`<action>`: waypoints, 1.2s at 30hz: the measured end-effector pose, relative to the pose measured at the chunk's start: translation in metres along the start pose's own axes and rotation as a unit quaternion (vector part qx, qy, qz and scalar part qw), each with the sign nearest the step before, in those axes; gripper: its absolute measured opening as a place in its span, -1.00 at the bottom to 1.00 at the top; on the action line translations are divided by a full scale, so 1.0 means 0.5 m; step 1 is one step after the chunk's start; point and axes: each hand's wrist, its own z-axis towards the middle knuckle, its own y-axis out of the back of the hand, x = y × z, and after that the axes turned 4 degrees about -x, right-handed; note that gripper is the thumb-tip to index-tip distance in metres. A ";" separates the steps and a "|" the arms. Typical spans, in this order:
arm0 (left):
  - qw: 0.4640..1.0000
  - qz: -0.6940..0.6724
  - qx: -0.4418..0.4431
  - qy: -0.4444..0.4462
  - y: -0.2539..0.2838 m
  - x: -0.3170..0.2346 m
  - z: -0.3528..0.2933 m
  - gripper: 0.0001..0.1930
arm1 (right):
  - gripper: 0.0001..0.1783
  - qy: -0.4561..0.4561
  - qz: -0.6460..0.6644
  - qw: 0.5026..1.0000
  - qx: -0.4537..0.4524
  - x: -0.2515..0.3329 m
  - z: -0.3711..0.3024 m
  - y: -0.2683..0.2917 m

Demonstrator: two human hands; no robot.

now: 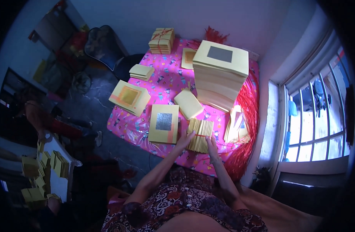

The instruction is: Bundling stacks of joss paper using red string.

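Note:
A bundle of folded yellow paper (201,143) stands near the table's front edge, its many folded edges facing up and a thin red strip across its middle. My left hand (184,139) is closed against its left side, and my right hand (211,145) presses its right side. To the left lies a yellow paper stack with a silver square (164,133). Behind the bundle is a plain yellow paper pad (189,105). At its right leans another yellow paper stack (235,131), beside a long heap of red strands (250,104).
A tall yellow paper stack (218,83) rises from the pink patterned table (162,83). Farther left are a gold-square stack (121,104), a small pile (142,72) and a red-tied bundle (162,40). People work at a white table (65,145). A dark chair (104,44) and barred window (316,116) flank.

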 end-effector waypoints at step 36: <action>0.902 -0.429 0.018 -0.046 0.467 -0.423 0.546 -0.44 | -0.36 0.177 -0.074 0.980 0.046 0.423 0.529 -0.564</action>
